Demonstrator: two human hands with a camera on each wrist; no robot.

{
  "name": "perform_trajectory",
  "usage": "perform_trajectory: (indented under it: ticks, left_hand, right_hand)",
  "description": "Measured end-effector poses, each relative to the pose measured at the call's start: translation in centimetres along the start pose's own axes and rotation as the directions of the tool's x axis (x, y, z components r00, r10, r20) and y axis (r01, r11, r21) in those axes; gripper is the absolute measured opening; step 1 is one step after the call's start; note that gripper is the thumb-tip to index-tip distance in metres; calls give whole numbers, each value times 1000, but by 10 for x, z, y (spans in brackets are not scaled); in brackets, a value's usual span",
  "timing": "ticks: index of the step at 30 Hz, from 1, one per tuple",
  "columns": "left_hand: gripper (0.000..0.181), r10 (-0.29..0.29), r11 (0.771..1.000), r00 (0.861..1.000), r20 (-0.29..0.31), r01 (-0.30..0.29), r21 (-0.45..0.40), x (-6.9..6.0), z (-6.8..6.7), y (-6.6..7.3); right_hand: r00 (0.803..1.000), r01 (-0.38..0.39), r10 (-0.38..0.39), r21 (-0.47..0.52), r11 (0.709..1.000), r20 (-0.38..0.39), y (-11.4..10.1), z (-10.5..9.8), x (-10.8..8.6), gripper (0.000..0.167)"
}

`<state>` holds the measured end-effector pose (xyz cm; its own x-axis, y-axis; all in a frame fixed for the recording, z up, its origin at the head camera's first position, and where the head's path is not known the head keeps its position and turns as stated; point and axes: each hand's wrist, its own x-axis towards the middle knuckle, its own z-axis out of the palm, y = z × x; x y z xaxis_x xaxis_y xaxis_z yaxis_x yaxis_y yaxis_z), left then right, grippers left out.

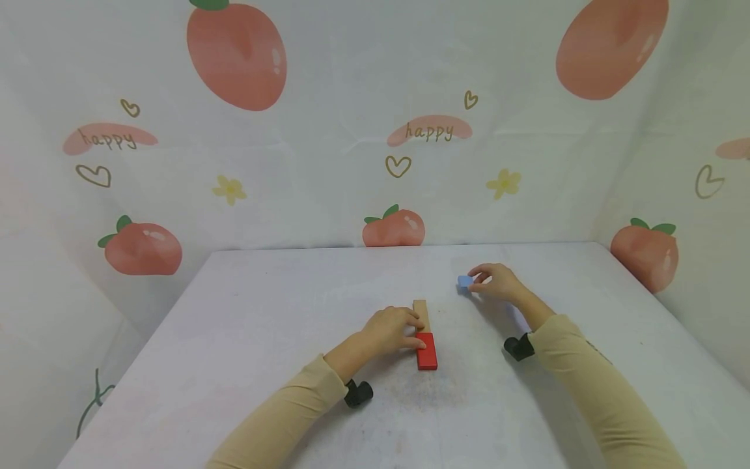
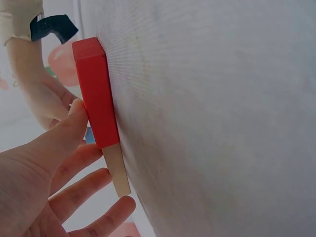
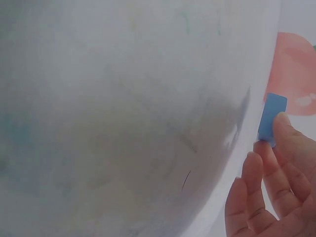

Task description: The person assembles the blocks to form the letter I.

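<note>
A red rectangular block [image 1: 426, 352] lies end to end with a natural wooden block [image 1: 420, 312] on the white table. My left hand [image 1: 388, 329] is beside them, its thumb [image 2: 76, 109] touching the red block and its other fingers spread loosely along the wooden one. Whether those fingers press on the wood I cannot tell. Farther back and to the right, my right hand [image 1: 497, 284] pinches a small blue block [image 3: 272, 117] between thumb and fingers. The blue block is held at or just above the table; the exact gap is unclear.
The white tabletop [image 1: 293, 286] reaches back to a hanging cloth [image 1: 328, 163] printed with fruit, hearts and "happy". A black wrist device [image 1: 359, 394] sits at the left wrist, another black device [image 1: 519, 347] at the right. A green printed stem shows at the far left.
</note>
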<state>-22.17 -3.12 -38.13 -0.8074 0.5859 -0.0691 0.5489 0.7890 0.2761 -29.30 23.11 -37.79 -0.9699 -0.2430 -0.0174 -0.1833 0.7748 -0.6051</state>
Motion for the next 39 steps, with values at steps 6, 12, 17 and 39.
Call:
perform_trajectory:
  ticks: [6, 12, 17, 39]
  left_hand:
    - [38, 0, 1000, 1000, -2, 0, -6, 0, 0, 0]
    - [37, 5, 1000, 1000, -1, -5, 0, 0, 0, 0]
    - [38, 0, 1000, 1000, 2, 0, -2, 1, 0, 0]
    - [38, 7, 1000, 1000, -1, -7, -8, 1, 0, -2]
  right_hand:
    - [1000, -2, 2, 4, 1000, 6, -4, 2, 1, 37]
    - [1000, -4, 3, 7, 1000, 13, -4, 6, 4, 37]
    - [1000, 8, -8, 14, 1000, 20, -5, 8, 5, 36]
    - [999, -15, 15, 18, 1000, 29, -19, 15, 5, 36]
